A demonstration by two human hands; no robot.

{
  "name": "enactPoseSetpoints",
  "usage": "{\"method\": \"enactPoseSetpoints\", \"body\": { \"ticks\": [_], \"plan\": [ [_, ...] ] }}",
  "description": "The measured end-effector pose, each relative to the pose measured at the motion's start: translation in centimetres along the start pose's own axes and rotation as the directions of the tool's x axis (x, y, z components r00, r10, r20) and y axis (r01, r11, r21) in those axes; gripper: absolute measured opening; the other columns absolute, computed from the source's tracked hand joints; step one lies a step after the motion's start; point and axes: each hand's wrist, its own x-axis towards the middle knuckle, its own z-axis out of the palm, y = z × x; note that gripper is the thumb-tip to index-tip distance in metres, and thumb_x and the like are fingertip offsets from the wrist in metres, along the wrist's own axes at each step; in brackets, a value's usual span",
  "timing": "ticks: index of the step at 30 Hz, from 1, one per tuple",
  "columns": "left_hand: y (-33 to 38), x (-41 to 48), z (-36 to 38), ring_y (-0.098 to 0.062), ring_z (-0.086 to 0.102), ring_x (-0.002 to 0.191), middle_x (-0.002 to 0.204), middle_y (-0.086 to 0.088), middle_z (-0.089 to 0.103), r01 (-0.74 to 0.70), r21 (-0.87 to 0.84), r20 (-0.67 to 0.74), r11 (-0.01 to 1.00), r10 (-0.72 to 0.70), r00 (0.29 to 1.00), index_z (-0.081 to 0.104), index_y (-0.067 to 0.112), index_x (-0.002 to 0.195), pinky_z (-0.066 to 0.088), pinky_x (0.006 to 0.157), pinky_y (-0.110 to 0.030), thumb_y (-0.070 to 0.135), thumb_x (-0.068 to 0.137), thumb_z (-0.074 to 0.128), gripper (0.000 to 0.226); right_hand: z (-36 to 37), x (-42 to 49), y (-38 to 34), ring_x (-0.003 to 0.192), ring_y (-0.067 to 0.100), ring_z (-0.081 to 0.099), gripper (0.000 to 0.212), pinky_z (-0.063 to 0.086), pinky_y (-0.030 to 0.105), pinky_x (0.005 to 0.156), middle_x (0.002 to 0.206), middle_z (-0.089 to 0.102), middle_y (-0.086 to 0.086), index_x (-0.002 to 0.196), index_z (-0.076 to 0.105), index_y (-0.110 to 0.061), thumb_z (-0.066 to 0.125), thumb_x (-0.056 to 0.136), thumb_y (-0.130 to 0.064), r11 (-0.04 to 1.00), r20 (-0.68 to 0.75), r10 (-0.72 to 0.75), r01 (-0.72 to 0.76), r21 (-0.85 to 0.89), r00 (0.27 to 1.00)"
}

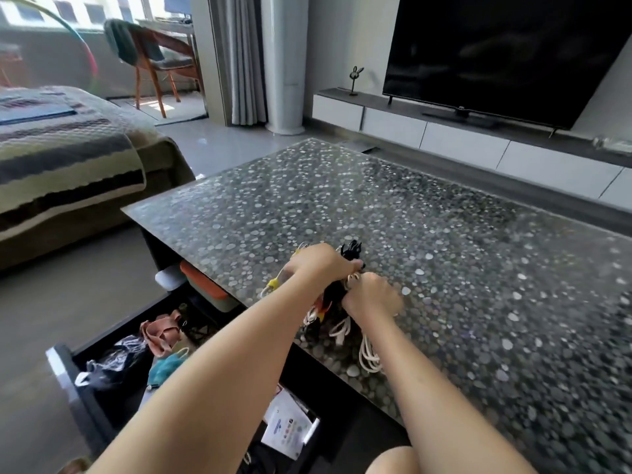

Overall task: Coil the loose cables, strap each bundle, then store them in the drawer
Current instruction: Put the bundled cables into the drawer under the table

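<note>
A person's two bare hands work at a tangled heap of black, white and yellow-tipped cables [342,328] lying at the near edge of a dark coffee table topped with pebble-patterned glass [427,217]. The left hand [321,265] is curled over the top of the heap, fingers closed around black cable. The right hand [371,299], just beside it and blurred, has its fingers bent around a loop of white cable. More white loops [367,354] trail toward the table's near edge.

Below the table's near-left corner a dark drawer [68,378] stands pulled out, holding a pink cloth [160,331], a crumpled black plastic bag [113,360] and a teal face mask [166,366]. Beyond the table's far side a large black television [506,53] sits on a low white cabinet [461,145]; left of the table is a bed with a striped quilt [61,148].
</note>
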Motion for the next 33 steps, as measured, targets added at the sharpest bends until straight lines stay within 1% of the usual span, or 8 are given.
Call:
{"method": "enactPoseSetpoints", "body": {
  "ticks": [3, 7, 11, 14, 18, 24, 29, 33],
  "plan": [
    [0.6, 0.4, 0.5, -0.028, 0.065, 0.094, 0.098, -0.009, 0.066, -0.028, 0.087, 0.01, 0.996, 0.027, 1.0, 0.061, 0.007, 0.107, 0.052, 0.08, -0.036, 0.052, 0.082, 0.061, 0.051, 0.3, -0.2, 0.8, 0.112, 0.029, 0.057, 0.026, 0.044, 0.034, 0.086, 0.12, 0.061, 0.006, 0.114, 0.06, -0.013, 0.048, 0.092, -0.02, 0.999, -0.024, -0.02, 0.021, 0.036, 1.0],
    [0.6, 0.4, -0.5, -0.019, 0.062, 0.069, 0.069, 0.0, 0.062, -0.11, 0.146, 0.052, 0.983, 0.103, 0.993, 0.058, 0.008, 0.082, 0.053, 0.07, -0.031, 0.053, 0.072, 0.075, 0.049, -0.3, -0.2, 2.4, 0.114, 0.027, 0.056, 0.024, 0.043, 0.032, 0.086, 0.12, 0.06, 0.006, 0.111, 0.058, -0.012, 0.054, 0.088, -0.016, 1.0, -0.001, 0.026, -0.026, -0.008, 1.0],
    [-1.3, -0.2, -0.5, -0.016, 0.056, 0.061, 0.06, 0.003, 0.054, -0.151, 0.121, -0.006, 0.981, 0.152, 0.988, 0.047, 0.012, 0.071, 0.045, 0.054, -0.026, 0.046, 0.066, 0.081, 0.049, -1.0, -0.3, 4.0, 0.114, 0.027, 0.057, 0.025, 0.045, 0.033, 0.09, 0.122, 0.061, 0.007, 0.114, 0.058, -0.012, 0.05, 0.09, -0.015, 0.996, -0.029, 0.079, -0.08, -0.032, 0.996],
    [-3.3, -1.0, -0.5, -0.01, 0.048, 0.051, 0.058, 0.004, 0.053, -0.151, 0.039, -0.108, 0.988, 0.154, 0.982, 0.048, 0.015, 0.064, 0.033, 0.041, -0.022, 0.036, 0.067, 0.081, 0.04, -1.9, -1.2, 5.4, 0.105, 0.027, 0.062, 0.005, 0.044, 0.028, 0.075, 0.111, 0.064, 0.007, 0.09, 0.054, -0.013, 0.055, 0.086, -0.012, 0.997, -0.044, 0.081, -0.081, 0.003, 0.996],
    [-5.3, -2.0, -0.3, -0.015, 0.053, 0.056, 0.062, 0.001, 0.056, -0.123, -0.09, -0.163, 0.988, 0.107, 0.981, 0.056, 0.009, 0.069, 0.041, 0.045, -0.022, 0.013, 0.071, 0.069, 0.014, -3.0, -2.0, 5.8, 0.09, 0.025, 0.064, 0.016, 0.041, 0.026, 0.062, 0.099, 0.066, 0.006, 0.086, 0.053, -0.011, 0.066, 0.08, -0.017, 0.988, -0.025, 0.073, -0.069, 0.138, 0.997],
    [-7.0, -4.2, 0.4, -0.017, 0.05, 0.059, 0.064, -0.003, 0.048, -0.085, -0.238, -0.163, 0.967, 0.046, 0.985, 0.044, 0.01, 0.064, 0.04, 0.047, -0.024, 0.005, 0.076, 0.061, 0.021, -3.6, -3.8, 5.2, 0.077, 0.024, 0.06, 0.03, 0.043, 0.028, 0.06, 0.081, 0.06, 0.005, 0.072, 0.05, -0.009, 0.078, 0.072, -0.019, 0.927, 0.043, 0.102, -0.111, 0.359, 0.994],
    [-8.9, -5.8, 0.2, -0.016, 0.049, 0.047, 0.063, -0.009, 0.046, 0.033, -0.713, -0.03, 0.701, -0.077, 0.997, 0.043, 0.007, 0.068, 0.042, 0.044, -0.025, -0.006, 0.079, 0.059, 0.024, -3.4, -5.2, 4.5, 0.062, 0.017, 0.049, 0.032, 0.034, 0.025, 0.046, 0.085, 0.06, 0.006, 0.077, 0.051, -0.005, 0.08, 0.07, -0.016, 0.858, 0.032, 0.1, -0.102, 0.503, 0.995],
    [-10.7, -8.2, -0.7, -0.006, 0.047, 0.03, 0.055, -0.006, 0.046, 0.08, -0.882, 0.061, 0.464, -0.055, 0.997, 0.048, 0.006, 0.071, 0.045, 0.039, -0.017, -0.007, 0.085, 0.059, 0.022, -4.2, -6.3, 3.0, 0.076, 0.024, 0.065, 0.027, 0.056, 0.037, 0.071, 0.085, 0.069, 0.008, 0.087, 0.065, -0.005, 0.08, 0.067, -0.015, 0.819, 0.014, 0.001, -0.009, 0.573, 1.0]
  ]
}}
